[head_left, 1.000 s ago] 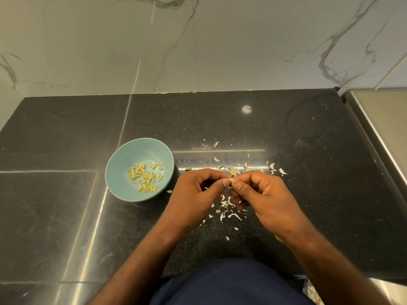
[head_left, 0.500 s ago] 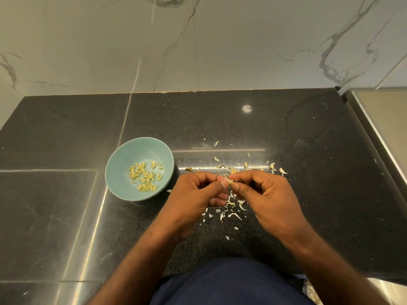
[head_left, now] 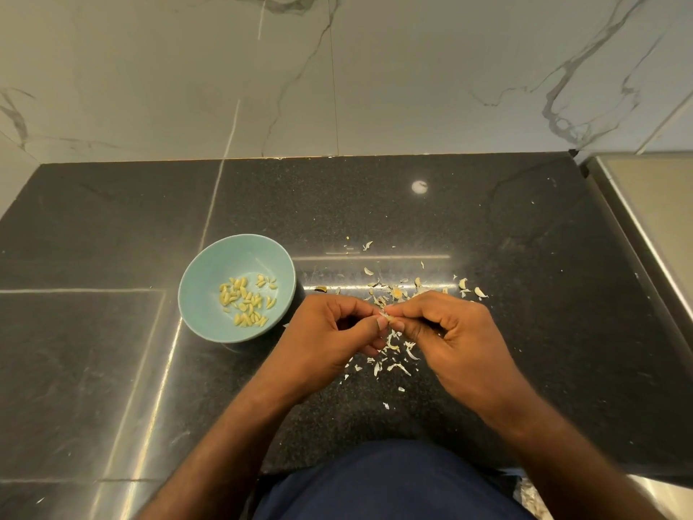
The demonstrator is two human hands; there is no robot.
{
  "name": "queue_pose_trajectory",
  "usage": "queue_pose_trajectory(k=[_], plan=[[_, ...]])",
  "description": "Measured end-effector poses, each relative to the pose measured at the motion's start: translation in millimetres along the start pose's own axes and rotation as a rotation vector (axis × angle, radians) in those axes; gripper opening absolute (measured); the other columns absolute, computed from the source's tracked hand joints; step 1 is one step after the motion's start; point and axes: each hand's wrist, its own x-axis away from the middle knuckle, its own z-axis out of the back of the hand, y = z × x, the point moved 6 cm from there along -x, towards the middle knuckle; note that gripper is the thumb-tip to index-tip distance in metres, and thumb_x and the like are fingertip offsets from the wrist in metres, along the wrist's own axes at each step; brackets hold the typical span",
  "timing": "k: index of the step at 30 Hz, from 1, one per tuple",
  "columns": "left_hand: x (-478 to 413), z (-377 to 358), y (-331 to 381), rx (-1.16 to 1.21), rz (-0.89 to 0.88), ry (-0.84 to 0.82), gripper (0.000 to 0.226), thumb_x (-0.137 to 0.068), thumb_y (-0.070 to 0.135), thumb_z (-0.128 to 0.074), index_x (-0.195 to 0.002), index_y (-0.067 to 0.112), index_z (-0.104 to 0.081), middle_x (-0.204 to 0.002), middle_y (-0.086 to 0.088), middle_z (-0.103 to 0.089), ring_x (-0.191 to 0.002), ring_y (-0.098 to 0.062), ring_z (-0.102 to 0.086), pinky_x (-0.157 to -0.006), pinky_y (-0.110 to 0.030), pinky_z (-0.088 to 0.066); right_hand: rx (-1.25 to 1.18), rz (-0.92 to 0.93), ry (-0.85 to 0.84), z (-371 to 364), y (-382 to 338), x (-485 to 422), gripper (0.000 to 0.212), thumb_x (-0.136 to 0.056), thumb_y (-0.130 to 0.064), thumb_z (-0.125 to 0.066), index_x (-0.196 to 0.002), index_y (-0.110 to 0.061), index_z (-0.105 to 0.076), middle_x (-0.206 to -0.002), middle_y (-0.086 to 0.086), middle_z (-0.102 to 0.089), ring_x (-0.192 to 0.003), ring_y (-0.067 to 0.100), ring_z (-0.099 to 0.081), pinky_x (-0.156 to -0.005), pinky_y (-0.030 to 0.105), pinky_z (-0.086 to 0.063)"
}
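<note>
Seed point(head_left: 386, 316), tiny and pale, pinched between the fingertips of both hands above a black counter point(head_left: 525, 257). Left hand point(head_left: 330, 334) and right hand point(head_left: 455, 341) meet at it, thumbs and forefingers curled tight on it. It looks feather-light, stiff-shelled, brittle and easy to drop; best held by its flat sides while a nail splits the edge. Husks point(head_left: 393, 356) lie scattered beneath; peeled kernels point(head_left: 245, 300) sit in a blue bowl point(head_left: 195, 279) to the left.

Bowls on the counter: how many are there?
1. The teal bowl sits on the black counter, just left of the left hand, with pale kernels inside. The forearms cover some counter, so another could be hidden.
</note>
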Motion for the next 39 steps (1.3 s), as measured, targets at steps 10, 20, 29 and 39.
queue_pose_trajectory(k=[10,20,29,39], plan=[[0,-2,-2,-0.007,0.032,0.074,0.010,-0.091,0.007,-0.066,-0.086,0.006,-0.075,-0.072,-0.008,-0.073,-0.067,-0.012,-0.069,-0.063,-0.019,-0.053,0.130,0.110,0.006,-5,-8,2,0.021,-0.089,-0.007,-0.073,-0.106,-0.019,-0.077,-0.088,-0.011,-0.073,-0.082,0.004,-0.067,-0.071,0.025,-0.055],[2,-2,-1,0.117,0.010,0.201,0.009,-0.089,0.011,-0.068,-0.083,0.007,-0.073,-0.070,-0.007,-0.072,-0.064,-0.010,-0.067,-0.062,-0.021,-0.053,-0.239,-0.160,0.019,-8,4,1,0.023,-0.088,-0.013,-0.070,-0.111,-0.015,-0.075,-0.093,-0.009,-0.077,-0.089,0.002,-0.072,-0.078,0.014,-0.054],[-2,1,-11,0.188,0.119,0.264,0.020,-0.094,0.001,-0.054,-0.079,0.007,-0.066,-0.066,-0.001,-0.067,-0.063,-0.014,-0.062,-0.056,-0.024,-0.050,-0.857,-0.466,0.136,-12,22,-1,0.024,-0.083,-0.020,-0.062,-0.101,-0.006,-0.071,-0.090,0.010,-0.074,-0.082,0.021,-0.069,-0.067,0.027,-0.057],[-9,4,-17,-0.261,0.048,0.173,0.031,-0.096,0.000,-0.051,-0.101,0.029,-0.062,-0.084,0.004,-0.069,-0.075,-0.004,-0.067,-0.068,-0.023,-0.052,-0.877,-0.508,0.135,-8,28,0,0.023,-0.092,-0.001,-0.056,-0.107,-0.006,-0.072,-0.080,0.004,-0.069,-0.075,0.014,-0.062,-0.069,0.025,-0.056]])
